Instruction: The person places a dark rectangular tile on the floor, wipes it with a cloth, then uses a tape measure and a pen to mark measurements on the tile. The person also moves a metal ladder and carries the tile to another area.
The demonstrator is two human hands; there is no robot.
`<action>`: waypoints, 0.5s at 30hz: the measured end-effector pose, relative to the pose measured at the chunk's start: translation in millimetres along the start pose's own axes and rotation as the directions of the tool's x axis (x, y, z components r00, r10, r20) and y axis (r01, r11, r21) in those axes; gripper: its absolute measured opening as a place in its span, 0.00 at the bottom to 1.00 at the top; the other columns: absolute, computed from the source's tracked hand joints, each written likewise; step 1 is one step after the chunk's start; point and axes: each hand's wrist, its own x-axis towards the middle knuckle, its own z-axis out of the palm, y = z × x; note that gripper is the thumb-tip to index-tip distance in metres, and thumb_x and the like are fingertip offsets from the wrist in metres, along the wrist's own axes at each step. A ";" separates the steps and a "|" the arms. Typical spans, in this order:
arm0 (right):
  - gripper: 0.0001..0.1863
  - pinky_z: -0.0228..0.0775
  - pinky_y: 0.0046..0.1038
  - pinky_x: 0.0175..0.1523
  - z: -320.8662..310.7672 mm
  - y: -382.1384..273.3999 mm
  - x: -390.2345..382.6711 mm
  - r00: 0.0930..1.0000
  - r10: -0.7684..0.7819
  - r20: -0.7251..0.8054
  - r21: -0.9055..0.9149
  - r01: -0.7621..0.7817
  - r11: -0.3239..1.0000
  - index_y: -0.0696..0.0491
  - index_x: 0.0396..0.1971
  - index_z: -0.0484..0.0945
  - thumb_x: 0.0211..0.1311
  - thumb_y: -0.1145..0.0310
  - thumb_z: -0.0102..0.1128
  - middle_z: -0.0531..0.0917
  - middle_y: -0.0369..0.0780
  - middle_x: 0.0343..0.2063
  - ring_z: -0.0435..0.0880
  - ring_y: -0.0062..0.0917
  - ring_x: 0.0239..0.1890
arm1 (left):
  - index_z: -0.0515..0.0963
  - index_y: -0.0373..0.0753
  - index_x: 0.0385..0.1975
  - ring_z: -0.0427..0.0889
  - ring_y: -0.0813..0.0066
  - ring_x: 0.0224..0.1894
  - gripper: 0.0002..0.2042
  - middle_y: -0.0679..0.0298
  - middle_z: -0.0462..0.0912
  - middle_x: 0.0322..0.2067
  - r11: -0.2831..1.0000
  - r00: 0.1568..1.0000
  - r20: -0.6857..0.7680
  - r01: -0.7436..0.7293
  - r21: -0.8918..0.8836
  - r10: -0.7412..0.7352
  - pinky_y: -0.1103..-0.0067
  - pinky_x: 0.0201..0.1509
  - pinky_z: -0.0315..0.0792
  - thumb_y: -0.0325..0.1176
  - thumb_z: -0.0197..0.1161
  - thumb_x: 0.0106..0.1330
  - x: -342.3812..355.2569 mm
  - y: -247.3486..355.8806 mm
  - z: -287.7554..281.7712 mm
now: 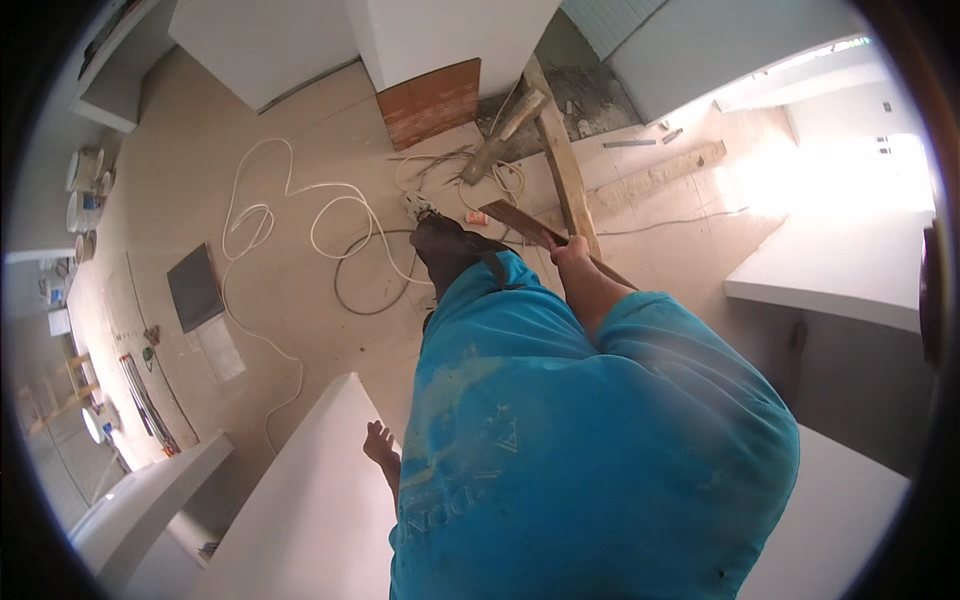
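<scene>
My right hand (570,255) grips a narrow brown wooden board (515,218), which slants forward from beside my blue shirt. Just beyond it lies a longer timber (566,170). My left hand (382,447) hangs with loosely spread fingers, holding nothing, beside a white partition or counter (290,500). Under me, my shoe (418,208) is among loops of white hose or cable (350,200) and a darker cable (355,312). A small orange-and-white container (477,217) sits near the board's far end.
Terracotta panels (425,105) lean on a white block (430,30). A dark square sheet (195,287) lies on the tiled floor (150,220). Buckets (82,210) and bundled rods (145,400) line the left side. A white ledge (820,270) is at right, rubble (580,120) at back.
</scene>
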 end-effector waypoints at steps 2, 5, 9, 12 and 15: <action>0.23 0.81 0.58 0.47 -6.7 1.9 -4.3 1.000 -0.003 -0.014 0.029 0.003 1.000 0.51 0.65 0.56 0.72 0.69 0.41 0.63 0.49 0.63 0.70 0.50 0.60 | 0.76 0.29 0.52 0.82 0.56 0.45 0.23 0.53 0.82 0.48 0.998 0.991 0.123 -0.052 0.028 0.048 0.63 0.50 0.76 0.44 0.55 0.70 19.7 24.1 -9.3; 0.24 0.81 0.59 0.47 -8.4 1.2 -10.2 0.994 0.007 -0.111 0.071 0.001 0.997 0.52 0.65 0.56 0.70 0.69 0.42 0.62 0.50 0.64 0.69 0.52 0.61 | 0.76 0.28 0.52 0.83 0.57 0.45 0.23 0.53 0.82 0.47 0.993 0.992 0.078 -0.107 0.050 0.103 0.64 0.49 0.77 0.44 0.55 0.70 23.6 64.0 2.1; 0.25 0.81 0.60 0.46 -26.9 -8.2 1.7 0.991 -0.054 -0.126 0.084 0.065 0.994 0.52 0.65 0.56 0.69 0.69 0.41 0.61 0.52 0.64 0.68 0.54 0.61 | 0.76 0.28 0.51 0.83 0.62 0.42 0.24 0.53 0.83 0.46 0.979 0.981 0.055 -0.187 0.075 0.184 0.70 0.43 0.76 0.45 0.56 0.69 10.2 112.6 28.5; 0.26 0.81 0.59 0.45 -26.7 -7.4 -22.1 0.979 0.002 -0.202 0.099 0.018 0.995 0.52 0.66 0.56 0.69 0.69 0.41 0.61 0.52 0.64 0.68 0.54 0.61 | 0.78 0.28 0.49 0.82 0.67 0.37 0.23 0.55 0.84 0.44 0.978 0.981 0.039 -0.194 0.081 0.191 0.74 0.38 0.74 0.46 0.57 0.69 8.4 119.4 33.3; 0.33 0.70 0.67 0.55 -32.7 -7.7 -7.7 0.984 0.038 -0.174 0.215 0.001 0.977 0.46 0.69 0.46 0.65 0.71 0.44 0.52 0.50 0.65 0.56 0.54 0.65 | 0.79 0.28 0.46 0.81 0.69 0.34 0.22 0.56 0.84 0.41 0.983 0.988 0.064 -0.147 0.109 0.141 0.75 0.36 0.74 0.45 0.57 0.69 5.4 104.5 35.7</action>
